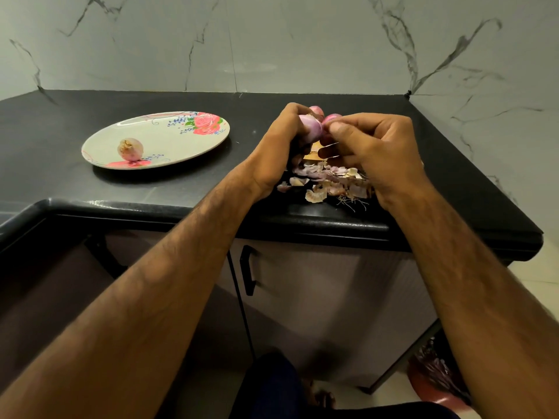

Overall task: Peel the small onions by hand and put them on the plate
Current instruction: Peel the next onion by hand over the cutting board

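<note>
At 10 o'clock the plate (193, 140) holds 1 peeled onion (130, 149). My left hand (281, 146) curls round an onion (311, 128), light, firm, likely slick once bare; my right hand (378, 152) pinches its papery skin (325, 124) at 3 o'clock, the edge I'd pull.

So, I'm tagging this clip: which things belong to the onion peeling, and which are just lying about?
Job: pale purple onion gripped by left hand; right hand pinching its skin; oval floral plate holding peeled onion; pink onions behind hands.
Lying about: heap of papery peels; black cabinet handle.
</note>
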